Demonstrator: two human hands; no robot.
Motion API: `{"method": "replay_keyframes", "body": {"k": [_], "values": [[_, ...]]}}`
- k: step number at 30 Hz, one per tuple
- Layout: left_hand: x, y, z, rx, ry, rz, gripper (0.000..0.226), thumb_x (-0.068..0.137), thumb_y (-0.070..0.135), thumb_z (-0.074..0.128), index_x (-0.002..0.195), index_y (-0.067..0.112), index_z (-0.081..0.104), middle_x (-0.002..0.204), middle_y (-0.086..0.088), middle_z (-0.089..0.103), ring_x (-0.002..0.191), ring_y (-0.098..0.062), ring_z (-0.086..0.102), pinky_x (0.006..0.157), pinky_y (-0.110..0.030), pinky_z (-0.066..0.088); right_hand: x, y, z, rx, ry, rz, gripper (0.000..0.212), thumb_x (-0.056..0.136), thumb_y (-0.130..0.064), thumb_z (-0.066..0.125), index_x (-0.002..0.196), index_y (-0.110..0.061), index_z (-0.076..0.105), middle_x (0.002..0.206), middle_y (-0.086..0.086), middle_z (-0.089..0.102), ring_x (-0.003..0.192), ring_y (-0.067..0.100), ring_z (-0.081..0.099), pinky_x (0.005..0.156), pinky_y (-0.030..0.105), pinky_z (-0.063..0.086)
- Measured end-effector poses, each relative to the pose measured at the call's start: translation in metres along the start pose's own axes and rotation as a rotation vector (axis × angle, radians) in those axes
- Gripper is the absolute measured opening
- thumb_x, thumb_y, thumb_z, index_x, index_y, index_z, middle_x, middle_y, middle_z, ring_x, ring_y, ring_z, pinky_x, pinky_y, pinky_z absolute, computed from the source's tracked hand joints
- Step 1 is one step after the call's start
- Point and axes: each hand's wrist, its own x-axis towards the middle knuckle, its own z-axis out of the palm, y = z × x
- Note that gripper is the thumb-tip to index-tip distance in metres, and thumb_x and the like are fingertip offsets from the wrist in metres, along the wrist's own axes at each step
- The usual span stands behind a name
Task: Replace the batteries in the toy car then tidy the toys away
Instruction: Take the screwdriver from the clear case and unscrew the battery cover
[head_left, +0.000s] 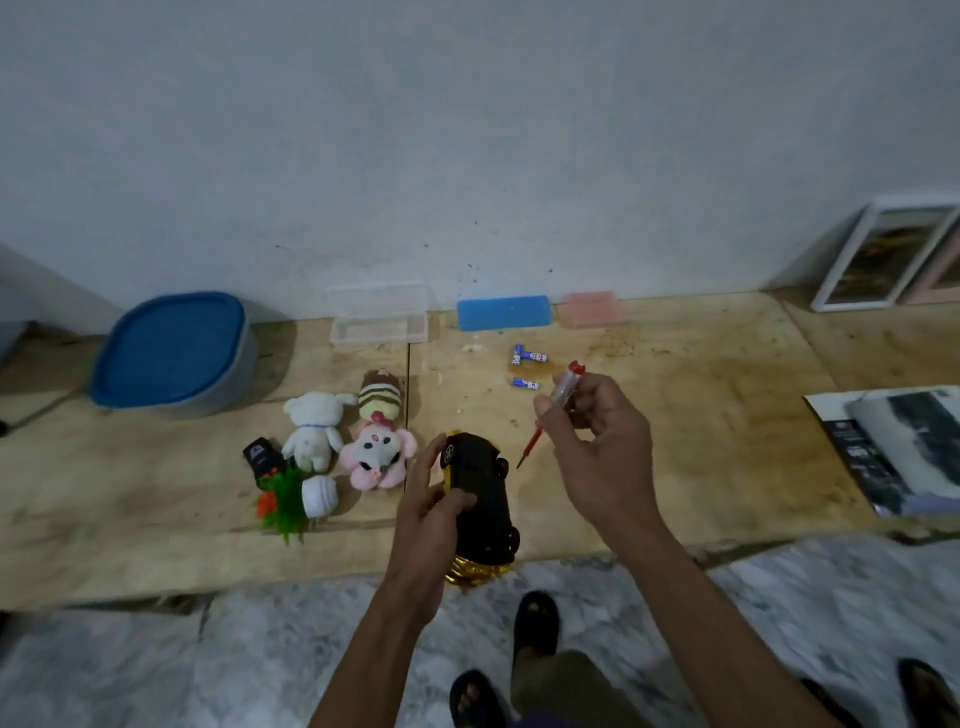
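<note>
A gold toy car (480, 499) lies turned over on the wooden table's front edge, its black underside up. My left hand (431, 512) grips its left side, thumb across the underside. My right hand (597, 447) holds a red-tipped screwdriver (550, 415) by its clear handle, blade pointing down-left just right of the car. Three blue batteries (527, 364) lie on the table behind the screwdriver. Left of the car sit a white plush (313, 431), a pink plush (378, 457), a striped plush (382, 397), a small black remote (261, 457) and a toy plant in a white pot (296, 501).
A blue-lidded grey container (174, 356) stands back left. A clear plastic box (379, 319), a blue lid (504, 312) and a pink lid (594, 307) lie along the wall. Picture frames (883, 249) lean at right; a magazine (904, 447) lies on the table's right edge.
</note>
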Motion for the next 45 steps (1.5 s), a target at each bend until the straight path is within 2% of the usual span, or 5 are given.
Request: {"method": "replay_keyframes", "body": {"k": [6,12,16,22,45], "values": [[-0.034,-0.012,-0.022,-0.082,-0.092,-0.065,0.068,0.094,-0.007,0.048,0.127,0.051,0.059,0.129,-0.007,0.065,0.108,-0.033,0.069,0.09,-0.054,0.058,-0.043,-0.008,0.003,-0.043,0.002,-0.064,0.026,0.094,-0.026,0.068,0.117,-0.032,0.06,0.091,-0.015,0.067,0.086,0.011,0.069,0.077,0.042,0.059],[-0.053,0.002,-0.029,0.012,-0.222,0.121,0.07,0.09,-0.003,0.068,0.136,0.046,0.048,0.132,0.006,0.058,0.102,-0.009,0.071,0.078,-0.033,0.061,-0.063,-0.026,0.005,0.01,-0.032,-0.188,0.057,0.097,-0.02,0.063,0.144,-0.041,0.039,0.099,-0.011,0.063,0.087,0.013,0.073,0.073,0.041,0.062],[-0.058,0.018,-0.028,0.085,-0.25,0.241,0.071,0.089,-0.002,0.07,0.143,0.036,0.043,0.132,0.013,0.058,0.102,-0.005,0.07,0.077,-0.026,0.06,-0.066,-0.035,0.005,0.026,-0.016,-0.279,0.058,0.095,-0.019,0.066,0.143,-0.042,0.041,0.104,-0.018,0.059,0.093,0.018,0.073,0.076,0.041,0.062],[-0.059,0.033,-0.023,0.147,-0.254,0.286,0.075,0.087,-0.004,0.071,0.145,0.034,0.043,0.123,0.026,0.063,0.102,-0.009,0.071,0.082,-0.033,0.061,-0.06,-0.041,0.003,0.101,0.048,-0.316,0.055,0.094,-0.018,0.069,0.141,-0.031,0.044,0.1,-0.029,0.058,0.096,0.021,0.073,0.078,0.048,0.061],[-0.063,0.047,-0.007,0.187,-0.235,0.311,0.075,0.087,-0.005,0.07,0.145,0.032,0.042,0.125,0.024,0.058,0.097,-0.001,0.07,0.075,-0.025,0.06,-0.048,-0.037,-0.006,0.126,0.106,-0.306,0.056,0.093,-0.017,0.07,0.142,-0.028,0.045,0.099,-0.027,0.058,0.094,0.021,0.073,0.079,0.047,0.061]]}}
